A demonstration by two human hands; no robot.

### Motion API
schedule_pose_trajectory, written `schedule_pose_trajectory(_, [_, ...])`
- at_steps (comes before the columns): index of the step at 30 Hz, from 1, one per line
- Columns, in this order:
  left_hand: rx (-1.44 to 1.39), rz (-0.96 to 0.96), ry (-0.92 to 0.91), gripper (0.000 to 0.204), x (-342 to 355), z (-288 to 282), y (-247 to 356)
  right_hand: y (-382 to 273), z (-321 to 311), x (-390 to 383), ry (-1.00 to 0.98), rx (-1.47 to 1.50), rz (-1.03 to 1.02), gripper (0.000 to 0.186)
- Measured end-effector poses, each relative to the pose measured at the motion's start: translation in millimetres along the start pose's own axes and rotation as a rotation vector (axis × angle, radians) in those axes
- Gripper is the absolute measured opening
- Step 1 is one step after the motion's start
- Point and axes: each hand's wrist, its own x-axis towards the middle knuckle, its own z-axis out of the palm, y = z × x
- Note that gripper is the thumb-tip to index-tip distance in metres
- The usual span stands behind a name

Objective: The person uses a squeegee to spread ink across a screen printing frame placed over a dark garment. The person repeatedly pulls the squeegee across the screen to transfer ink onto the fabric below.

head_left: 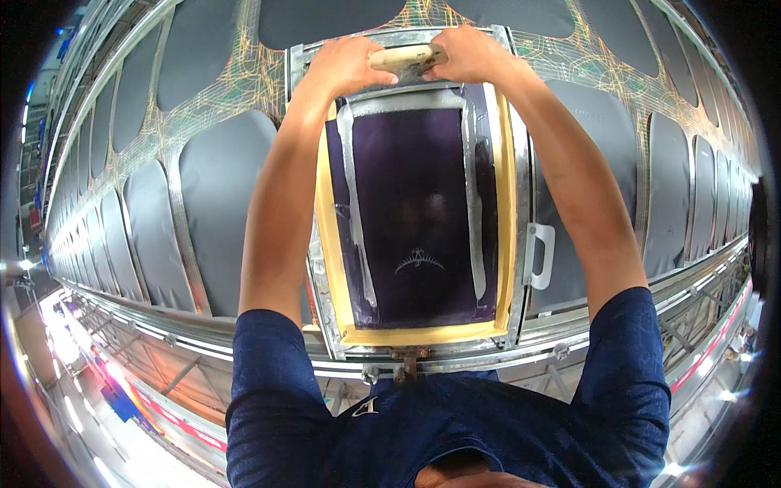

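Both my hands grip a squeegee [404, 57] with a pale, stained handle at the far end of a screen printing frame [521, 187]. My left hand [348, 65] closes on the handle's left end, and my right hand [468, 55] on its right end. Both thumbs point inward. Below the handle, the squeegee's blade is mostly hidden. The frame's dark purple mesh [411, 187] has yellow tape along its edges. Grey ink [472, 187] streaks run down both sides of the mesh and across its far end. A small crescent-shaped design [419, 260] shows near its close end.
Dark fabric pieces [224, 211] lie in rows along the long table, whose surface is marked with many coloured lines. A white handle-shaped piece [538, 256] sits right of the frame. Metal rails [236, 354] run along the near edge, with a clamp [409, 358] at the frame's close end.
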Motion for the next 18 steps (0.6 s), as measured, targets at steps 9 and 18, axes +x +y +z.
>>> schedule_pose_trajectory(9, [-0.013,0.002,0.045,0.034,-113,46,51,-63,42,-113,0.056,-0.029,-0.007,0.041])
schedule_pose_trajectory(18, [0.042,0.056,0.029,0.032,-334,113,166,-177,113,-327,0.153,0.081,-0.077,0.029])
